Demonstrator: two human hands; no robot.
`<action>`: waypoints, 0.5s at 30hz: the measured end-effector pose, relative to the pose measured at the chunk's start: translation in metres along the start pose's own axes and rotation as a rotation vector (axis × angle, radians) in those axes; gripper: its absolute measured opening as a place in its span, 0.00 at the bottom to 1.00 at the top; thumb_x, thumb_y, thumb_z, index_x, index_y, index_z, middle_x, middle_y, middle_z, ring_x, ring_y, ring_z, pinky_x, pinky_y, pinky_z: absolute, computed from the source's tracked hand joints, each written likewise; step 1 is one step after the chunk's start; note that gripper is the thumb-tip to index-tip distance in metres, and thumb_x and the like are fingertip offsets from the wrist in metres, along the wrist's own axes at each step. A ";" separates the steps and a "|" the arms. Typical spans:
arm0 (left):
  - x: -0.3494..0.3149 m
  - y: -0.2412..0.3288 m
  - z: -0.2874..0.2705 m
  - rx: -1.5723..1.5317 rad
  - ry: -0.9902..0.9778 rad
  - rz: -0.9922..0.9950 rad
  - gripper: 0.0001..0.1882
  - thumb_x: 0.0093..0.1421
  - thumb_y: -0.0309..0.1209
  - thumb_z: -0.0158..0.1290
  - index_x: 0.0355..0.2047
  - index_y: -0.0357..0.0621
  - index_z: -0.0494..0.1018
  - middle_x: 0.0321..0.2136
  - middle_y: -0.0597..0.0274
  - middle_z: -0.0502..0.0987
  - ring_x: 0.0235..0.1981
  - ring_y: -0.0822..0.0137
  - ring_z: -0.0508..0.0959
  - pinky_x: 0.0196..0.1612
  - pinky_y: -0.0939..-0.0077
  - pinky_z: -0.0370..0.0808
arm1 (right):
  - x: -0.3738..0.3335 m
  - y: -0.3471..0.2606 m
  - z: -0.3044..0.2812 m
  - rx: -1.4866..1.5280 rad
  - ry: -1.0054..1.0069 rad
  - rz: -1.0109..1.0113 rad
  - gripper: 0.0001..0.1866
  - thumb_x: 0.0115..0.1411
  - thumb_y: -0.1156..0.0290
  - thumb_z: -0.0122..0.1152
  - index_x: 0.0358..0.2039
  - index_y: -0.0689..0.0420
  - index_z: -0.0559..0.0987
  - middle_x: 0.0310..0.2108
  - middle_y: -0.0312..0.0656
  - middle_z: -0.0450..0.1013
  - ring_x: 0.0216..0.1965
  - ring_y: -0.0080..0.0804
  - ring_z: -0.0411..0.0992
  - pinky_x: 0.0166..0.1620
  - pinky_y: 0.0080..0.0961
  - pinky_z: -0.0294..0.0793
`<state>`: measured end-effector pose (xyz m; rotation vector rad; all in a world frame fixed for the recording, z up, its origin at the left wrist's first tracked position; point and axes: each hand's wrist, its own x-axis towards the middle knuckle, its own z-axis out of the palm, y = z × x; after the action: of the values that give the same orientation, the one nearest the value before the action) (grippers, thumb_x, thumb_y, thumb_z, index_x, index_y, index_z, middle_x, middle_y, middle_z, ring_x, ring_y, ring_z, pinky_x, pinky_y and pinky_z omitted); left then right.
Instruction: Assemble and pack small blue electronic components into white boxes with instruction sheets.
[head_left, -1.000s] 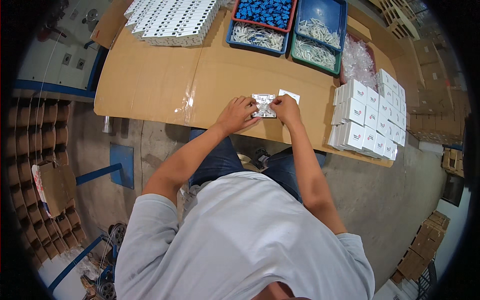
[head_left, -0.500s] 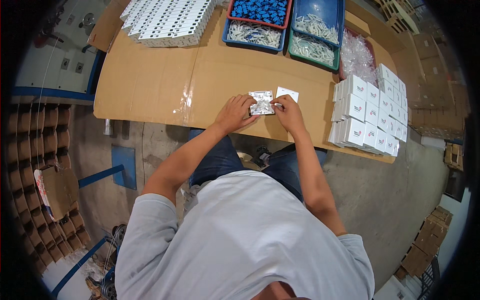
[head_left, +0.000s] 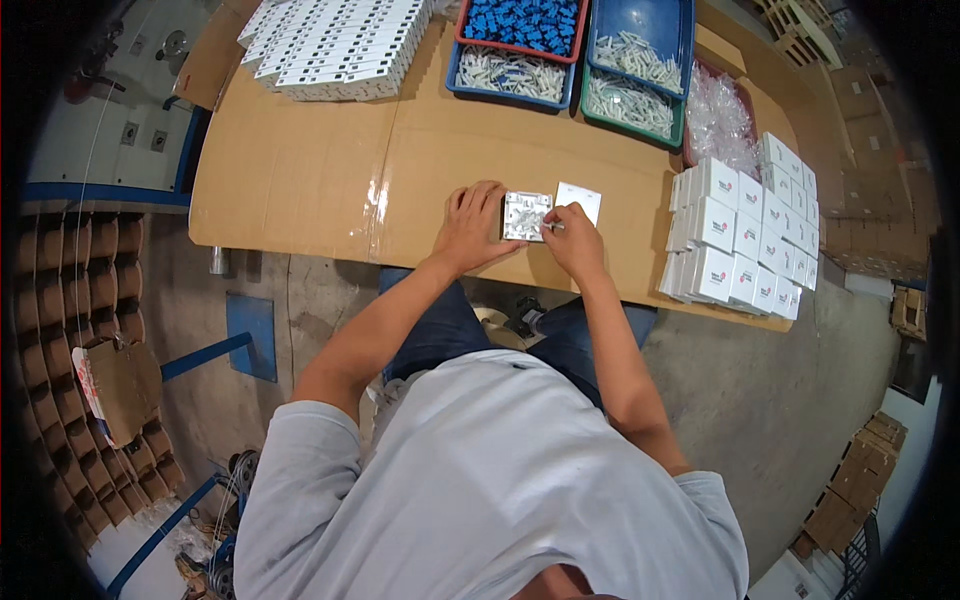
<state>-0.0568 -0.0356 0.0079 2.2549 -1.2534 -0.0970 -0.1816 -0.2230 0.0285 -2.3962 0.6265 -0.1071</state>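
White square housing (head_left: pixel 526 212) lies open-side-up on the cardboard-covered bench (head_left: pixel 310 180), straight ahead of the person, between the 2 hands. Left hand (head_left: pixel 470 226): fingers bent, thumb spread away from them along the housing's near left corner, steadying it by the look of it; nothing gripped. Right hand (head_left: pixel 578 240): thumb and fingertips together at the housing's right edge, seemingly pinching 1 small pale piece (head_left: pixel 556 225), too small to identify.

Step in hand, as judged: working a small part at the housing. Next move probably calls for fine fingertip alignment on the right, steady support on the left. In the way: right fingers hide the near right corner, and 1 white square plate (head_left: pixel 580 200) lies just beyond them, limiting room.

Further right, stacked white boxes (head_left: pixel 740 230), apart from the hands. Far side: red tray (head_left: pixel 515 50) of blue parts overlapping 1 blue tray (head_left: pixel 505 99) of pale pieces; beside them a green tray (head_left: pixel 630 130), also pale pieces; clear plastic bags (head_left: pixel 720 120) right of that. Far left, white cartons (head_left: pixel 340 50) in rows.
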 end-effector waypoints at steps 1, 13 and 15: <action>0.000 -0.001 0.001 0.023 0.000 0.015 0.50 0.49 0.60 0.64 0.63 0.40 0.63 0.61 0.51 0.65 0.67 0.55 0.61 0.68 0.51 0.54 | 0.000 -0.001 0.001 -0.011 -0.010 0.034 0.09 0.55 0.67 0.70 0.35 0.55 0.82 0.38 0.44 0.75 0.40 0.46 0.77 0.42 0.39 0.77; 0.009 0.005 -0.011 -0.026 -0.077 -0.048 0.52 0.49 0.60 0.63 0.65 0.39 0.61 0.64 0.48 0.63 0.71 0.51 0.57 0.71 0.45 0.50 | 0.063 -0.017 -0.057 0.143 -0.055 0.052 0.13 0.59 0.64 0.66 0.40 0.58 0.84 0.34 0.48 0.81 0.37 0.46 0.80 0.42 0.37 0.77; 0.007 0.002 -0.008 0.026 -0.076 -0.045 0.52 0.51 0.63 0.61 0.65 0.39 0.60 0.65 0.48 0.61 0.72 0.52 0.54 0.72 0.43 0.47 | 0.105 -0.027 -0.067 0.170 -0.023 0.040 0.12 0.60 0.63 0.65 0.39 0.58 0.84 0.34 0.48 0.81 0.37 0.46 0.80 0.41 0.37 0.77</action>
<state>-0.0516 -0.0389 0.0173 2.3217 -1.2499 -0.1851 -0.0932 -0.2917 0.0890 -2.2177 0.6282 -0.1108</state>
